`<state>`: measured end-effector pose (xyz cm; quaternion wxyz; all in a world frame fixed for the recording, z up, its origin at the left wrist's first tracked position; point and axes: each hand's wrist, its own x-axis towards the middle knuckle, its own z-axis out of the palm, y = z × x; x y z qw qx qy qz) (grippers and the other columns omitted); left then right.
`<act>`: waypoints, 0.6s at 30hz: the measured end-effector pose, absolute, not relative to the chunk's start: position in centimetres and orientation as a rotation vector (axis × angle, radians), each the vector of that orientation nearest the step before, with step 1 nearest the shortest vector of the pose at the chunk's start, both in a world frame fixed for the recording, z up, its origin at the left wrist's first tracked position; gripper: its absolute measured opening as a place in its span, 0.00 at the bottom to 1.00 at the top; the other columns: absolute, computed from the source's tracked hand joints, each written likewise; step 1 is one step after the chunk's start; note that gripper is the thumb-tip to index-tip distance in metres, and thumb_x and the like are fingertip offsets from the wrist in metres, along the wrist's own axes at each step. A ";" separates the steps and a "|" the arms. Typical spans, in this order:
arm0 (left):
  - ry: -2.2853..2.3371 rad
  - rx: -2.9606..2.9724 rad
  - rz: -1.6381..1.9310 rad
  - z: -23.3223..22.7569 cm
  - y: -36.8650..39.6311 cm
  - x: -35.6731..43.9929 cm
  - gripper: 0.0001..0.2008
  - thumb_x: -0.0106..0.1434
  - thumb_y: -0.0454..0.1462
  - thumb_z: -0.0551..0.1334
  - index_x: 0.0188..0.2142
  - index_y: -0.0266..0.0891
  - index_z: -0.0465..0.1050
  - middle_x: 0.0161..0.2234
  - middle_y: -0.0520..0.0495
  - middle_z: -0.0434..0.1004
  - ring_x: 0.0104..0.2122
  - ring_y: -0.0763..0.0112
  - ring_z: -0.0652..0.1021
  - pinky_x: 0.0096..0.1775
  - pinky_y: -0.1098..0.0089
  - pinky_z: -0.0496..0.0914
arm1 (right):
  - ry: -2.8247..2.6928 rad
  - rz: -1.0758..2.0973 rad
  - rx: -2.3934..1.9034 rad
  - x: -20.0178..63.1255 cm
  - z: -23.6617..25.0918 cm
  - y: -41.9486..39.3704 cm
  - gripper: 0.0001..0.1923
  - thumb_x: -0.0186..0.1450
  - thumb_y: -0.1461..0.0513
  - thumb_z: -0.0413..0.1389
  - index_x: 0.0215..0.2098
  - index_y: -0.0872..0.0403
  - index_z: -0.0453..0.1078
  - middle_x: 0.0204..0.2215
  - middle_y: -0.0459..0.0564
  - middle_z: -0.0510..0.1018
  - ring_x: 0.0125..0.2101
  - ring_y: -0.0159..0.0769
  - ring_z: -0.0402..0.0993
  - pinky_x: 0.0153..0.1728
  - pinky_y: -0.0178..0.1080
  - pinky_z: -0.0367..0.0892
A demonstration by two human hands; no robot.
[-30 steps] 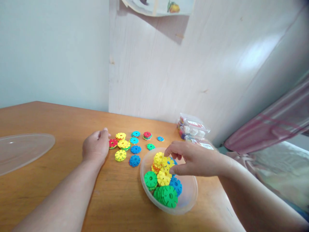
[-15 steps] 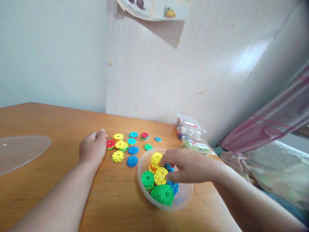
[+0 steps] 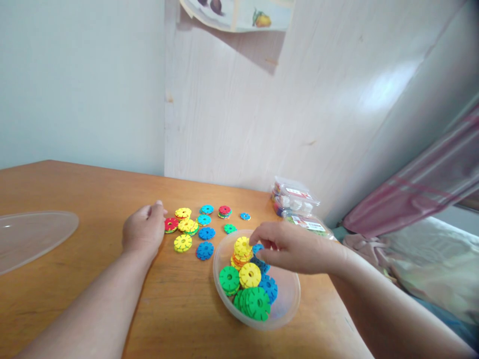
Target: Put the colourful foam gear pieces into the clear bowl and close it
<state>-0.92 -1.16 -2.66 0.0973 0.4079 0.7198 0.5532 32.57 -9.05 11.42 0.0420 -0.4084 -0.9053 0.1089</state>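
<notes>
My right hand point(image 3: 286, 247) hovers over the back of a clear plastic bowl point(image 3: 284, 319), thumb and forefinger apart with nothing seen between them. Below it in the bowl lie flower-like notched discs: a yellow pile point(image 3: 250, 275), green discs point(image 3: 258, 303) and blue discs point(image 3: 268, 288). My left hand point(image 3: 143, 228) rests on the table with its fingers curled in, beside a red disc point(image 3: 171, 225). Its fingertips are hidden, so whatever they may hold is out of sight. Small stacks of yellow point(image 3: 183, 243), blue point(image 3: 204, 250) and light-blue discs point(image 3: 204, 220) lie between the hands.
A clear lid point(image 3: 37, 237) lies at the left on the wooden table point(image 3: 179, 309). Clear packs point(image 3: 295, 197) stand at the back right against the wall. Beyond the table's right edge are cloth point(image 3: 415, 264) and a pink curtain point(image 3: 407, 184).
My right hand has risen slightly from the bowl, uncovering more of the yellow and blue discs. My left hand has stayed in place.
</notes>
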 end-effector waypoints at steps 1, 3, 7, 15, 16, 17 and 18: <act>2.134 1.203 1.633 -2.6 -1.2 -0.9 0.22 0.62 0.53 0.53 0.29 0.42 0.77 0.27 0.47 0.80 0.29 0.60 0.77 0.28 0.65 0.65 | -2.694 0.307 -1.299 32.8 11.3 -8.1 0.14 0.64 0.60 0.54 0.47 0.50 0.74 0.33 0.47 0.79 0.30 0.32 0.71 0.29 0.35 0.61; 2.129 1.206 1.639 -2.6 -1.3 -0.9 0.22 0.63 0.53 0.53 0.29 0.43 0.77 0.26 0.47 0.79 0.29 0.61 0.77 0.29 0.65 0.65 | -2.559 0.240 -1.389 33.2 10.8 -5.6 0.14 0.64 0.61 0.52 0.45 0.53 0.74 0.30 0.47 0.78 0.28 0.32 0.71 0.28 0.34 0.61; 2.111 1.248 1.669 -2.6 -1.3 -0.9 0.21 0.63 0.52 0.53 0.28 0.43 0.77 0.28 0.47 0.80 0.31 0.60 0.78 0.30 0.65 0.65 | -2.501 0.119 -1.515 33.5 8.7 0.5 0.14 0.61 0.62 0.54 0.44 0.55 0.76 0.36 0.50 0.81 0.34 0.35 0.74 0.32 0.34 0.63; 2.113 1.222 1.631 -2.3 -1.5 -0.9 0.20 0.63 0.52 0.53 0.29 0.44 0.77 0.28 0.47 0.81 0.31 0.60 0.78 0.29 0.65 0.65 | -2.594 0.143 -1.693 31.7 4.3 7.4 0.21 0.60 0.51 0.58 0.45 0.55 0.78 0.44 0.55 0.82 0.40 0.41 0.77 0.37 0.35 0.66; 2.112 1.220 1.633 -2.4 -1.5 -0.9 0.20 0.63 0.52 0.53 0.29 0.44 0.77 0.28 0.47 0.81 0.30 0.60 0.78 0.29 0.65 0.65 | -2.594 0.151 -1.706 31.6 4.0 7.7 0.21 0.60 0.51 0.58 0.44 0.55 0.79 0.43 0.54 0.82 0.39 0.41 0.78 0.36 0.35 0.66; 2.113 1.217 1.634 -2.5 -1.5 -0.9 0.20 0.63 0.52 0.53 0.29 0.44 0.77 0.28 0.47 0.81 0.30 0.60 0.78 0.29 0.65 0.65 | -2.592 0.161 -1.720 31.4 3.8 8.0 0.20 0.59 0.51 0.58 0.43 0.55 0.79 0.42 0.54 0.83 0.38 0.40 0.78 0.35 0.34 0.66; 2.115 1.215 1.634 -2.6 -1.4 -0.9 0.21 0.63 0.52 0.53 0.29 0.44 0.77 0.28 0.47 0.81 0.30 0.60 0.78 0.28 0.65 0.65 | -2.587 0.170 -1.736 31.3 3.6 8.2 0.19 0.59 0.52 0.59 0.42 0.54 0.79 0.41 0.53 0.83 0.37 0.40 0.78 0.34 0.34 0.66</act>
